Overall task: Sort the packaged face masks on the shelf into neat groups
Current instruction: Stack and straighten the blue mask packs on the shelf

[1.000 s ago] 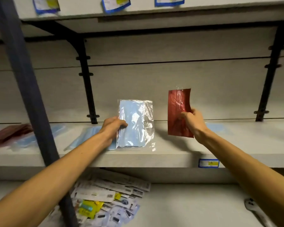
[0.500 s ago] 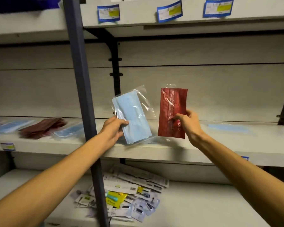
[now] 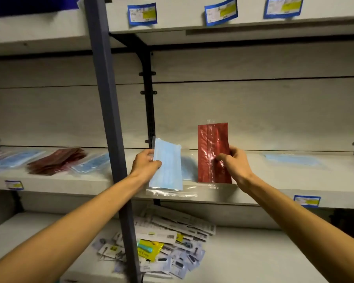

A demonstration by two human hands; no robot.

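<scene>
Here the left hand (image 3: 145, 164) pinches a pale blue mask packet (image 3: 167, 165) by its long left edge, thumb across the front and fingers curled behind; the packet stands nearly upright, its glossy clear wrap trailing past the pleated blue rectangle at 6 o'clock. At 3 o'clock of it, apart from it, the right hand (image 3: 234, 163) grips a dark red mask packet (image 3: 213, 153) along its right edge, fingers folded over the crinkled, shiny film, and holds this tall rectangle upright too. Both packets hang just above the front of the matte grey middle shelf (image 3: 274, 180). Flat on that shelf, toward 9 o'clock beyond the dark metal upright (image 3: 108, 127), lie a fanned stack of red packets (image 3: 56, 161) between blue packets (image 3: 91, 163) on its right and more blue ones on its left. A single blue packet (image 3: 292, 160) lies flat toward 3 o'clock. On the lower shelf, at 6 o'clock, sits a loose heap of small carded items (image 3: 161, 248) in white, lilac and yellow.
</scene>
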